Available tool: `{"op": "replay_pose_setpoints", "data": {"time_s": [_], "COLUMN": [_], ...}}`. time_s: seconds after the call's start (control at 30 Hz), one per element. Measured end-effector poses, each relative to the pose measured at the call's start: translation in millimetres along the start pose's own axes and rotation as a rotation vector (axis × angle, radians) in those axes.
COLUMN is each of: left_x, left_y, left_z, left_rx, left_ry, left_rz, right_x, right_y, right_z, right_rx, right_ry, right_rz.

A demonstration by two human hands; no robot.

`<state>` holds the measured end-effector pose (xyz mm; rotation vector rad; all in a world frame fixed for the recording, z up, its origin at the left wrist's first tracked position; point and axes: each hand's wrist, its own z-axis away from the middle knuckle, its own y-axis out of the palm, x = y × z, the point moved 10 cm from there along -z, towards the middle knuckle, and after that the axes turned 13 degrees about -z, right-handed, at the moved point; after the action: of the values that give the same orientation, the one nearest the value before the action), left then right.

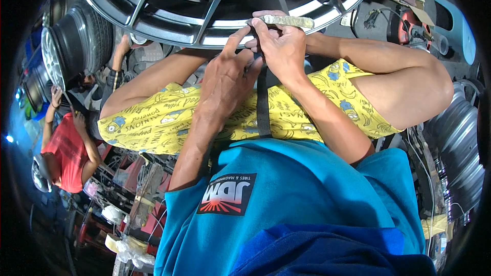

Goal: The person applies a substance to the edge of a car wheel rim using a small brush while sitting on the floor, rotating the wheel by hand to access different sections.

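A grey multi-spoke alloy wheel [217, 5] fills the top of the view, just beyond my crossed legs. My right hand [282, 51] is closed around a slim tool with a pale, rough wrapped handle [289, 21]. The tool's dark tip points left, close to the near lip of the wheel; its exact kind is unclear. My left hand [227, 79] has its fingers apart, the index stretched toward the tool's tip at the rim's edge. Nothing shows in its grasp. A black strap [263, 102] hangs below my hands, over my yellow printed shorts [296, 112].
At the left, a person in a red shirt [71, 148] reaches to another wheel with a tyre [97, 36]. Silver wheels [455, 133] stand at the right. A red power tool [405, 26] and a light-blue plastic piece [458, 30] lie at the upper right.
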<state>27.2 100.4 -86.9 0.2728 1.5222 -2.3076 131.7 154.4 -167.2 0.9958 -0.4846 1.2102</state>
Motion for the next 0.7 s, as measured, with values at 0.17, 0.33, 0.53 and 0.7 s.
{"op": "replay_pose_setpoints", "data": {"time_s": [0.17,0.33,0.53,0.7], "left_x": [5,9,2,1], "left_y": [-6,-6,-3,-1], "left_z": [0,0,0,1], "left_rx": [-0.081,-0.056,-0.008,-0.004], "left_ry": [-0.084,-0.08,-0.025,0.003], "left_rz": [0.003,-0.019,-0.009,-0.035], "right_x": [7,4,7,8], "right_y": [2,0,-1,1], "right_z": [3,1,0,0], "right_rx": [-0.011,-0.007,-0.052,-0.057], "right_ry": [-0.088,-0.062,-0.086,-0.091], "right_rz": [0.03,0.06,0.071,0.104]}}
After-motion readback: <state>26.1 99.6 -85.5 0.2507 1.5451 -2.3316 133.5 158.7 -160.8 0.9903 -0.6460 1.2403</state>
